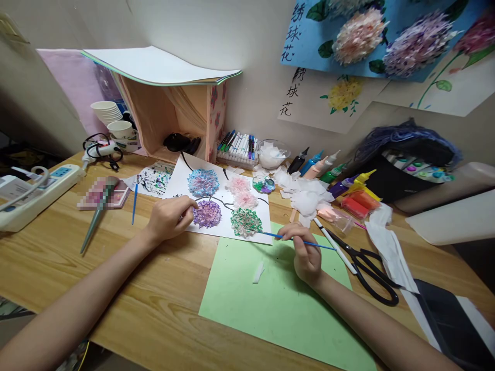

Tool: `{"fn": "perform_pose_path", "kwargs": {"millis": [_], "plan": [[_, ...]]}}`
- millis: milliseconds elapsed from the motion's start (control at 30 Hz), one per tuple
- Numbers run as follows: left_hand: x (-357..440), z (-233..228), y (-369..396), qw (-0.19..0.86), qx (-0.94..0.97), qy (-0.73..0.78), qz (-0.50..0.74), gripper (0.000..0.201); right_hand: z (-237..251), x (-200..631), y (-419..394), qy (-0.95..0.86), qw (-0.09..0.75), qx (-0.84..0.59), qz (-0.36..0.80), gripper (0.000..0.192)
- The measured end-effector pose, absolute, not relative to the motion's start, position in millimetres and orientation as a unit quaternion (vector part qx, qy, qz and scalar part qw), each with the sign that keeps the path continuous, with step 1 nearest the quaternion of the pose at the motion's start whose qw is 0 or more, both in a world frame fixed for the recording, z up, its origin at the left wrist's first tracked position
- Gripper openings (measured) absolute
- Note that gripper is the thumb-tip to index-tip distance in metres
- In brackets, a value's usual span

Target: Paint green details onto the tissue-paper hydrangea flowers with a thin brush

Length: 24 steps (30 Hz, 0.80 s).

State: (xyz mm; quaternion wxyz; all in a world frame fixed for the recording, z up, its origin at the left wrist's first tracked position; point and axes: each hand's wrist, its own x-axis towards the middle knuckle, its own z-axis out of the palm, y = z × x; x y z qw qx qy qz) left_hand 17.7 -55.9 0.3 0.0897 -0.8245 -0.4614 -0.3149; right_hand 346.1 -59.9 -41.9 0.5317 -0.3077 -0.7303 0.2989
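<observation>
My right hand (305, 252) grips a thin blue paintbrush (309, 242), its tip at the edge of a green-and-white tissue flower (246, 222). That flower is one of several on a white sheet (193, 235) with black painted lines. My left hand (170, 219) is closed, its fingers at the edge of the purple flower (208, 214); whether anything is pinched in them is hidden. Behind are a blue flower (203, 182) and pink flowers (242, 191). A small palette (263, 184) with mixed paint lies at the sheet's far right corner.
Green paper (270, 314) with a white scrap lies in front. To the right are scissors (363, 268), a white pen (336, 246), tissue pieces (305, 193) and paint bottles (320, 167). A power strip (50, 193), a second brush (134, 203) and a cardboard box (174, 113) stand left and behind.
</observation>
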Motion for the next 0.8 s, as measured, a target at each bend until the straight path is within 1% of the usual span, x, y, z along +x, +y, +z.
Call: {"fn": "perform_pose_path", "kwargs": {"millis": [100, 133, 267, 367, 433, 567, 700, 800], "plan": [[17.8, 0.5, -55.9, 0.092, -0.824, -0.460, -0.317, 0.023, -41.6, 346.7, -60.9, -0.775, 0.476, -0.303, 0.284, 0.023], [17.9, 0.6, -55.9, 0.096, -0.825, -0.455, -0.320, 0.022, -41.6, 346.8, -61.1, -0.778, 0.476, -0.307, 0.274, 0.023], [18.3, 1.0, -55.5, 0.114, -0.827, -0.440, -0.332, 0.021, -41.1, 346.8, -61.9, -0.760, 0.524, -0.299, 0.243, 0.024], [18.3, 1.0, -55.0, 0.122, -0.828, -0.432, -0.335, 0.021, -39.8, 345.8, -62.6, -0.794, 0.482, -0.276, 0.248, 0.022], [18.1, 0.9, -54.7, 0.119, -0.829, -0.431, -0.335, 0.021, -39.2, 345.4, -62.9, -0.802, 0.472, -0.278, 0.240, 0.021], [17.5, 0.0, -54.8, 0.114, -0.829, -0.438, -0.328, 0.022, -38.8, 346.2, -62.9, -0.779, 0.513, -0.276, 0.232, 0.022], [17.6, -0.7, -55.7, 0.114, -0.831, -0.434, -0.328, 0.020, -38.3, 346.8, -61.4, -0.790, 0.494, -0.280, 0.230, 0.022], [17.7, -0.6, -55.7, 0.115, -0.833, -0.429, -0.330, 0.020, -39.9, 347.1, -61.0, -0.758, 0.539, -0.290, 0.224, 0.022]]}}
